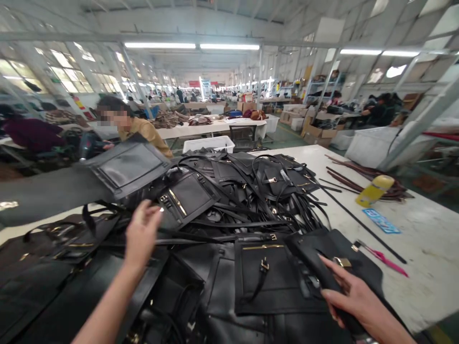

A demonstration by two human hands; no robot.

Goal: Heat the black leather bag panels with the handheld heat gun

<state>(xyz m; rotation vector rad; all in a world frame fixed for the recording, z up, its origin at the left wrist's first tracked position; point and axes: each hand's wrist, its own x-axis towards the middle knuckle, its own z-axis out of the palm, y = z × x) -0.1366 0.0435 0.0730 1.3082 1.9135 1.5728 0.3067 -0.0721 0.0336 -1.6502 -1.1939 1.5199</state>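
Note:
My left hand (142, 230) is over the left of the pile, its fingers loosely bent and apart, with nothing visible in them. Just beyond it lies a black leather bag panel (191, 196) with a gold zip and buckles. My right hand (353, 298) is closed around the handle of a black tool (324, 274); its exact kind is unclear. Under and beside that tool are a black bag piece with a gold zip and buckle (263, 277) and a black flap with a gold clasp (362, 253).
Black straps and bag parts (247, 186) heap across the white table (430, 239). On the right lie a yellow bottle (375, 190), a blue card (381, 220), a pink-handled tool (389, 263) and brown straps (351, 179). Across the pile, a person (147, 131) is beside a raised black panel (129, 167).

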